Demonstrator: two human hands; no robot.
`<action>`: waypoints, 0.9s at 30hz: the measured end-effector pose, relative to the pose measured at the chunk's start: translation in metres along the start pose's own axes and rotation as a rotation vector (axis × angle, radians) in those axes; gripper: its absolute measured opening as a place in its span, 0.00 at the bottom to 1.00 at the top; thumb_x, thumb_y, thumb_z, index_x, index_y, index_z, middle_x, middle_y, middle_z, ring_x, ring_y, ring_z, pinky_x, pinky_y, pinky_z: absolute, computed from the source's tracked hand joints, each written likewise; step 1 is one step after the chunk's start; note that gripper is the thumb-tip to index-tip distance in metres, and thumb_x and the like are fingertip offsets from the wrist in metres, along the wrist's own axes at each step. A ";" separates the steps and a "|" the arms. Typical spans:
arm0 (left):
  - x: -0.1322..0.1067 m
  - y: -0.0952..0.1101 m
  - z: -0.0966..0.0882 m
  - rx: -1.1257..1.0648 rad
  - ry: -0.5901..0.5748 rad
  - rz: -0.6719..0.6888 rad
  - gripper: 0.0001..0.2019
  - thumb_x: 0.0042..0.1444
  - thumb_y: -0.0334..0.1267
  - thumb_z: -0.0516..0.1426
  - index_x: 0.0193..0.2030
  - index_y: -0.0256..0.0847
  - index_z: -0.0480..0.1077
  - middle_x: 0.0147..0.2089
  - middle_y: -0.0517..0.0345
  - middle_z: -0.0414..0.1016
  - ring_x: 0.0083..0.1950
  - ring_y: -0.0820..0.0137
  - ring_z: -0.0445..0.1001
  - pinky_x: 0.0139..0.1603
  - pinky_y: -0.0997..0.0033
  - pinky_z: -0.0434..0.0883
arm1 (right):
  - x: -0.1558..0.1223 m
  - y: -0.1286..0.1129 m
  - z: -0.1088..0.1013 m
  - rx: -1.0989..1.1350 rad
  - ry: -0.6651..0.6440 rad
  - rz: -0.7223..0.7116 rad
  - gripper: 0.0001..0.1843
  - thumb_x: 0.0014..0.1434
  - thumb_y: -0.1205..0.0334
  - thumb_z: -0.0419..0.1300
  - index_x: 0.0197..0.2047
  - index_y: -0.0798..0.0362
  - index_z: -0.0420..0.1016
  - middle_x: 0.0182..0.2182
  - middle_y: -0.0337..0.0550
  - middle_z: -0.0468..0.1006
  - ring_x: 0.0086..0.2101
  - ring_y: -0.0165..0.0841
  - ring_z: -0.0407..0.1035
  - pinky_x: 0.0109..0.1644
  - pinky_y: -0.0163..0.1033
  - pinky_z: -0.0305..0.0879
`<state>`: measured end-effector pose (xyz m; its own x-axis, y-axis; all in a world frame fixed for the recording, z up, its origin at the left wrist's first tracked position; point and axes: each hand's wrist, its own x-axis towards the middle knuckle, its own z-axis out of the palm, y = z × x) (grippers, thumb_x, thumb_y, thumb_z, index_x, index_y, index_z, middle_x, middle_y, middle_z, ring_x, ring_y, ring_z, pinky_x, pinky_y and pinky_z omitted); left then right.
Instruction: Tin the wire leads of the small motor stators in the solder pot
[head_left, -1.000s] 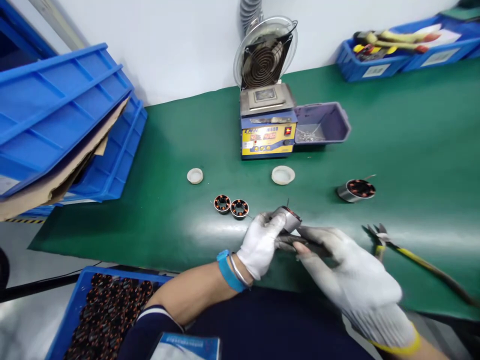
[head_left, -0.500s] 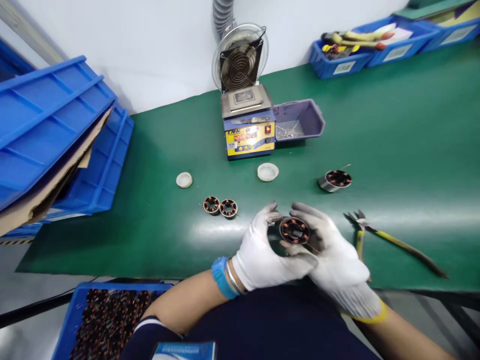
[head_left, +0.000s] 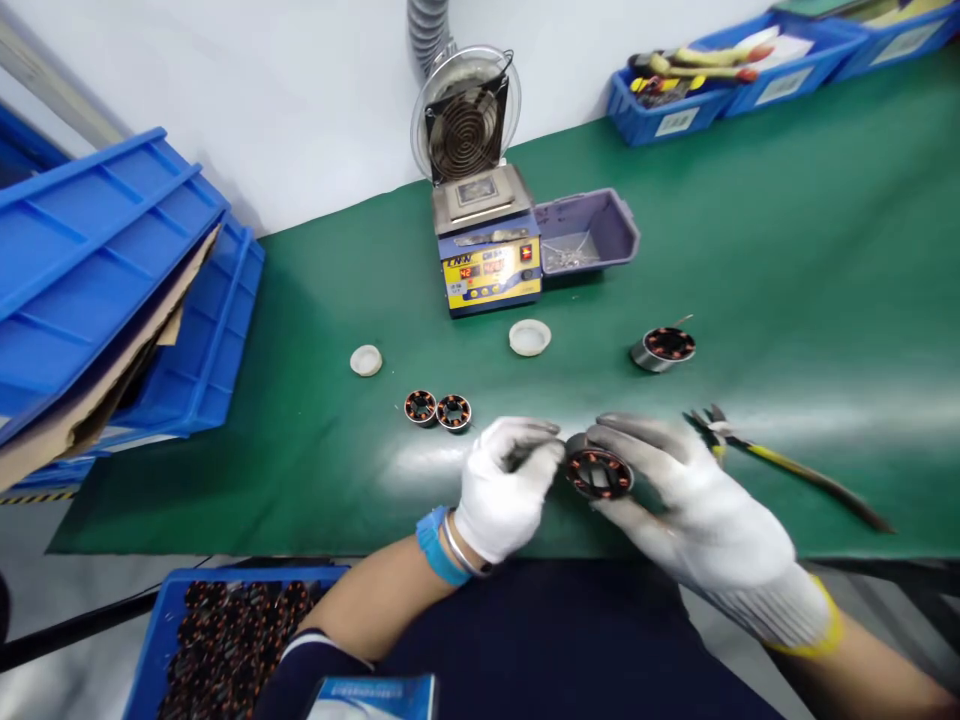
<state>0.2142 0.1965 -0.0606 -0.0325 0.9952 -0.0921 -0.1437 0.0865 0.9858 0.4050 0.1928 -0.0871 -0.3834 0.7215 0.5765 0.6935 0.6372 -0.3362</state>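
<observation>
My right hand [head_left: 697,510], in a white glove with greyed fingertips, grips a motor stator [head_left: 598,473] between thumb and fingers above the bench edge. The stator is a dark ring with copper windings, tilted so its open face points towards me. Just left of it, my gloved left hand [head_left: 506,490] is closed in a pinch, fingertips close to the ring's side. Whatever the pinch holds is too small to make out. Two smaller-looking stators [head_left: 454,412] stand side by side further left. Another stator [head_left: 664,348], in a taller metal ring with a wire sticking up, stands at right.
Cutting pliers [head_left: 795,470] with yellow handles lie right of my hands. Behind are two shallow white dishes [head_left: 530,338], a solder pot [head_left: 491,270] with a lit display, and a purple bin [head_left: 619,235]. Blue crates [head_left: 97,270] lean at left; a blue tray [head_left: 150,640] of stators sits below.
My left hand has drawn back left from around the stator and closed into a pinch. The right hand has kept the stator, now tipped more towards me. The view has shifted slightly.
</observation>
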 end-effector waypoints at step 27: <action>0.014 -0.014 -0.012 0.708 -0.469 0.544 0.20 0.58 0.56 0.62 0.27 0.42 0.71 0.35 0.51 0.75 0.38 0.63 0.75 0.45 0.59 0.74 | -0.004 0.002 -0.027 -0.082 -0.203 -0.135 0.21 0.68 0.67 0.51 0.63 0.51 0.64 0.60 0.59 0.70 0.53 0.37 0.75 0.48 0.38 0.79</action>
<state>0.2034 0.2088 -0.0771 0.4957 0.8114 0.3097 0.3999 -0.5298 0.7479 0.4239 0.1837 -0.0701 -0.5845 0.6765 0.4481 0.6719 0.7131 -0.2001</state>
